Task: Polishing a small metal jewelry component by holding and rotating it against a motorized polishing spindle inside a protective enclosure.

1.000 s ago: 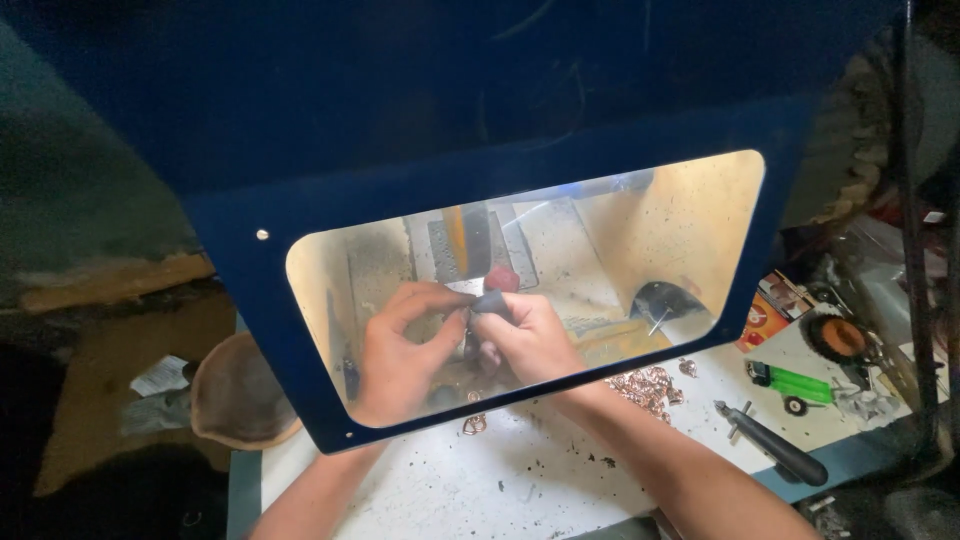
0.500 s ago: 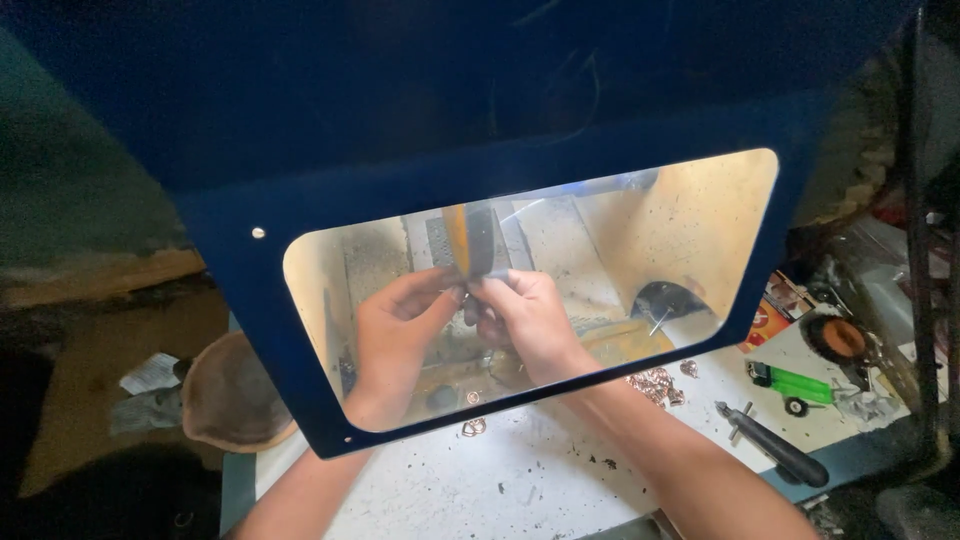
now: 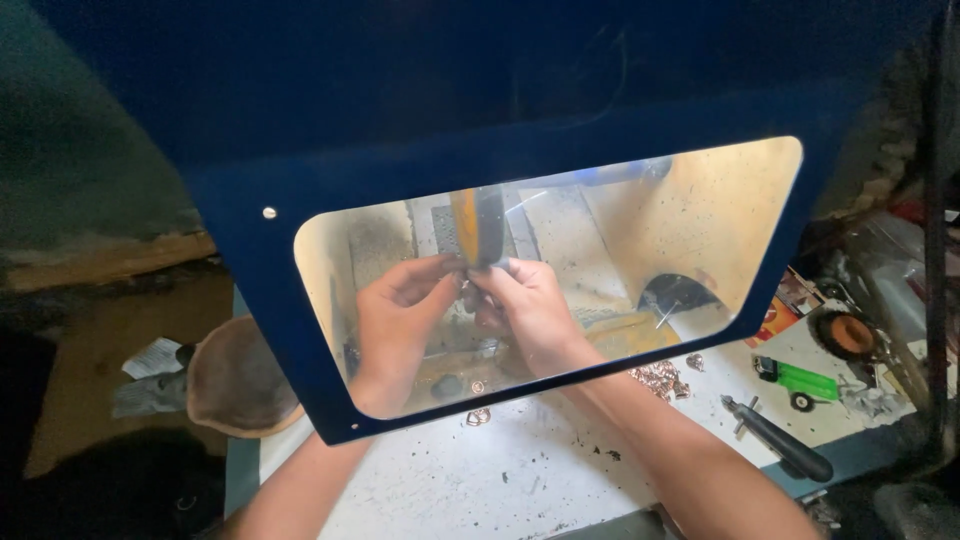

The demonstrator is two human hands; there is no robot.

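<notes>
Hands behind clear blue-framed shield [image 3: 250, 260]: left hand [image 3: 395, 320] and right hand [image 3: 525, 310] fingertips together pinch a small dark piece [image 3: 468, 275] against the orange wheel [image 3: 472, 228].

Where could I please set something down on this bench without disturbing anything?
The white benchtop between the forearms is bare apart from specks. Right of it is crowded: copper scraps, a black-handled tool, a green tool. Both hands fill the space behind the window.
</notes>
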